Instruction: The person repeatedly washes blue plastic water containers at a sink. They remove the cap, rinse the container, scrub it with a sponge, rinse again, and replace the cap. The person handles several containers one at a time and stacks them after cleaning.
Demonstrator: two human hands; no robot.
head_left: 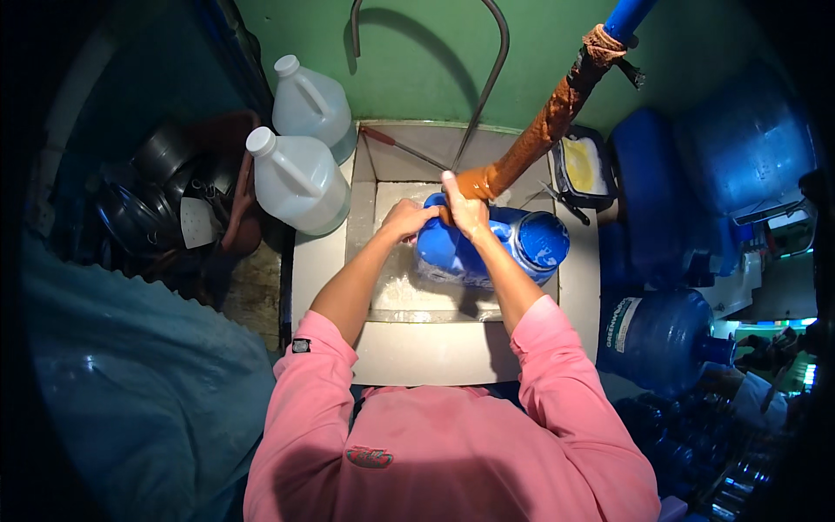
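Observation:
A blue plastic jug [443, 251] lies on its side in the sink [398, 293], with white suds along its lower side. Its round blue lid [543, 239] points right. My left hand [406, 220] holds the jug's left end, the thumb laid across the top and some fingers hidden behind it. My right hand [468, 212] is wrapped around the lower end of an orange sleeve [478, 183], just above the jug. This sleeve covers the bottom of a pipe that slants down from the upper right. A bit of orange shows between my two hands.
Two translucent jugs [300, 183] stand on the left ledge, beside a basin of dark pots [156, 153]. On the right ledge are a tub with a yellow sponge [582, 166] and a knife [564, 202]. A curved metal pipe [499, 65] rises behind. Blue water containers [659, 339] crowd the right.

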